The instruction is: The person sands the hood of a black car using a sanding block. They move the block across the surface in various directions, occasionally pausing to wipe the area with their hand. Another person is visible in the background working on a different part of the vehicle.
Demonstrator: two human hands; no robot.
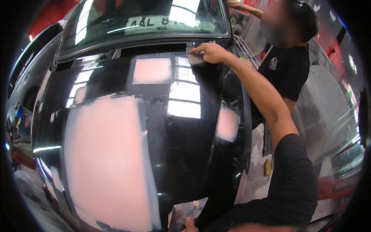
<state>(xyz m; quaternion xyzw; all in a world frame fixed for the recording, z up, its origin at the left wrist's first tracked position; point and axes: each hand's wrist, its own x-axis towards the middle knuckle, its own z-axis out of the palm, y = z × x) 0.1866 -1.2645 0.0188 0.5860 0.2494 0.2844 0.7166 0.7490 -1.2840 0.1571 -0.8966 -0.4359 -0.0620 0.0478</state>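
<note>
My left hand (185, 222) grips a flat metal plate (183, 210) with a small pink smear, at the lower edge. My right hand (212, 54) reaches across to the top right of the black hood (185, 139), index finger extended and the others curled; a thin object at its fingertips is too small to make out. Beside it is the dark opening (152, 49) at the hood's rear. Pink filler covers a large patch (106, 158), a square patch (152, 70) and a patch (228, 123) on the right.
A person in a black shirt (286, 77) stands to the right, one arm raised by the windshield (147, 13). A yellow block (267, 167) lies low right of the hood. A covered grey shape (320, 112) is farther right; another vehicle (29, 77) is at left.
</note>
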